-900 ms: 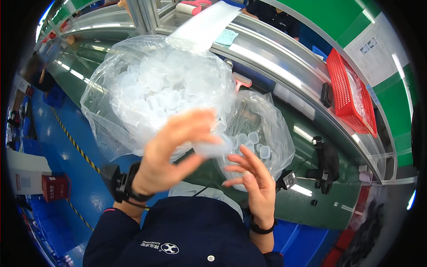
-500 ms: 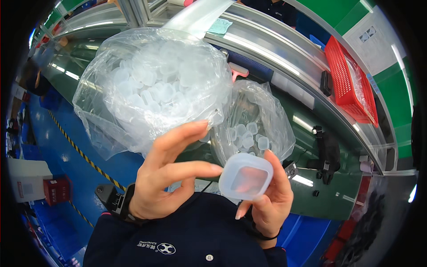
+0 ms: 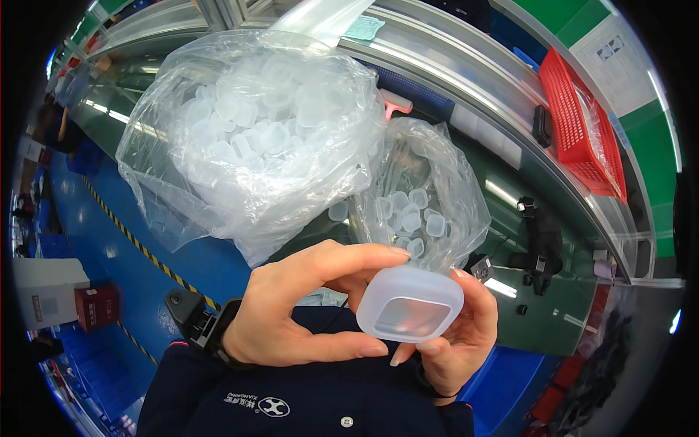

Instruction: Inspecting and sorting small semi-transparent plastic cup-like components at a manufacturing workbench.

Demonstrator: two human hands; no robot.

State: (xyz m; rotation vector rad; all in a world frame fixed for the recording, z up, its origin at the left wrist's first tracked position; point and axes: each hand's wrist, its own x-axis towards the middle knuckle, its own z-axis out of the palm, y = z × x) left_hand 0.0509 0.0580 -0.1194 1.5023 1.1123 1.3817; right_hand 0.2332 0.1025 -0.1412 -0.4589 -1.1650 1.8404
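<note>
A milky translucent square plastic container (image 3: 373,306) with rounded corners is held up in front of my chest, its recessed square face toward me. My right hand (image 3: 462,331) grips it along the right side, fingers and thumb curled round the edge. On the other side my left hand (image 3: 306,309) closes round it, index finger at the upper edge and thumb at the lower left corner. A large clear plastic bag (image 3: 291,197) beyond my left hand is full of similar translucent pieces (image 3: 247,135). Behind the container stands a smaller clear bag (image 3: 466,189) with several small translucent pieces (image 3: 411,218).
The dark green worktop (image 3: 502,251) holds a black strap-like device (image 3: 542,244) at right. A red perforated basket (image 3: 575,131) sits on the frame's ledge near a black object (image 3: 541,125). A pink-handled tool (image 3: 395,103) lies behind the bags. One loose translucent piece (image 3: 338,211) lies between the bags.
My left hand has lowered and moved from one fingertip at the container's edge to fingers and thumb around its left side. The container has dropped slightly and tilted.
</note>
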